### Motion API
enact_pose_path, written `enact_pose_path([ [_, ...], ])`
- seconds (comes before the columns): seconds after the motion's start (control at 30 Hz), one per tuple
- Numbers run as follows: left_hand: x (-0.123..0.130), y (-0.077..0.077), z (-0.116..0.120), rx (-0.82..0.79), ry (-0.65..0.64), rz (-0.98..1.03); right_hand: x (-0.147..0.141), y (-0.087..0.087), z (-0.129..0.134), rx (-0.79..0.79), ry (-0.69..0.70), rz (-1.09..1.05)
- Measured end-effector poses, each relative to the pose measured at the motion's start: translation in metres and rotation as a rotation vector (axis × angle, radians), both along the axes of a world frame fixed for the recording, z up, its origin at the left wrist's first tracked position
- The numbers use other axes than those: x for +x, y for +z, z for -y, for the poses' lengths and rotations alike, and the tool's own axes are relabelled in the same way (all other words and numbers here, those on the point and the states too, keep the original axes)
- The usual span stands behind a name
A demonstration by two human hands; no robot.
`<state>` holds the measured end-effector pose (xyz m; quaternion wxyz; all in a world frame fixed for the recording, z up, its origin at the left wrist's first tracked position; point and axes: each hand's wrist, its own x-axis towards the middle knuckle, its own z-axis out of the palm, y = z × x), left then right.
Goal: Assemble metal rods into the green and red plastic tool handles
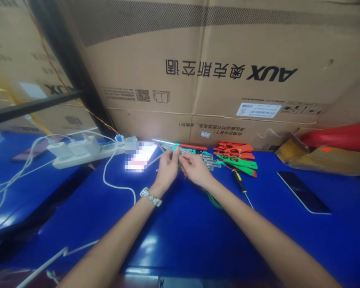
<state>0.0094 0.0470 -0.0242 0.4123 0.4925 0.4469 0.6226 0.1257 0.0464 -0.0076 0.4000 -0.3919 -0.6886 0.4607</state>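
Note:
My left hand and my right hand meet fingertip to fingertip over the far part of the blue table. Both are closed in a pinch, and whatever small thing they hold is hidden by the fingers. Just behind and beside them lie several metal clip pieces. Green wire curls beneath my right forearm. To the right are orange plastic clip shells and green ones. A screwdriver with a black and yellow handle lies nearby. A red-handled tool rests behind my hands.
A lit phone screen lies left of my hands, beside a white power strip with plugs and cables. A dark phone is at right. Large cardboard boxes stand behind the table, with a black metal frame at left.

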Motion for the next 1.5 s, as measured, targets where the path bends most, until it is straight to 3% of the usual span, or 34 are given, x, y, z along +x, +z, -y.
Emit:
enact_pose_path([
  [0.13,0.001,0.0,-0.007,-0.045,0.038,-0.052,-0.002,-0.006,0.0,-0.064,-0.005,0.016],
  [0.3,0.007,0.004,-0.001,-0.03,0.129,-0.13,-0.004,-0.004,0.007,0.183,-0.156,0.268],
  [0.43,0.01,0.01,-0.006,-0.022,0.229,-0.139,-0.006,0.001,0.014,0.239,-0.2,0.408],
  [0.57,-0.014,0.025,-0.029,-0.009,0.326,-0.056,-0.003,-0.003,0.015,0.157,-0.105,0.353],
  [0.67,-0.036,0.031,-0.035,0.07,0.291,-0.01,-0.002,-0.003,0.004,0.084,-0.109,0.18],
  [0.77,-0.043,0.023,-0.019,-0.037,0.177,-0.458,-0.006,0.001,-0.013,-0.096,-0.03,0.039],
  [0.8,-0.043,0.018,-0.011,-0.048,0.155,-0.516,-0.008,0.002,-0.018,-0.134,0.011,0.029],
  [0.83,-0.042,0.014,-0.001,-0.05,0.139,-0.575,-0.009,0.003,-0.023,-0.162,0.052,0.03],
  [0.9,-0.04,0.01,0.017,-0.04,0.138,-0.945,-0.011,0.005,-0.029,-0.187,0.119,0.049],
  [0.97,-0.039,0.011,0.033,-0.03,0.164,-1.172,-0.01,0.006,-0.034,-0.172,0.177,0.082],
  [1.1,-0.037,0.019,0.05,0.081,0.231,-1.382,0.001,0.013,-0.035,-0.022,0.218,0.229],
  [1.2,-0.035,0.019,0.054,0.112,0.21,-1.492,0.022,0.02,-0.022,0.093,0.101,0.302],
  [1.3,-0.033,0.015,0.057,0.148,0.187,-1.552,0.057,0.019,0.007,0.231,-0.069,0.417],
  [1.4,-0.03,0.014,0.053,0.268,0.077,-1.55,0.091,0.01,0.042,0.336,-0.241,0.713],
  [1.5,-0.022,0.015,0.037,0.448,-0.132,-1.562,0.105,-0.004,0.066,0.283,-0.262,0.838],
])
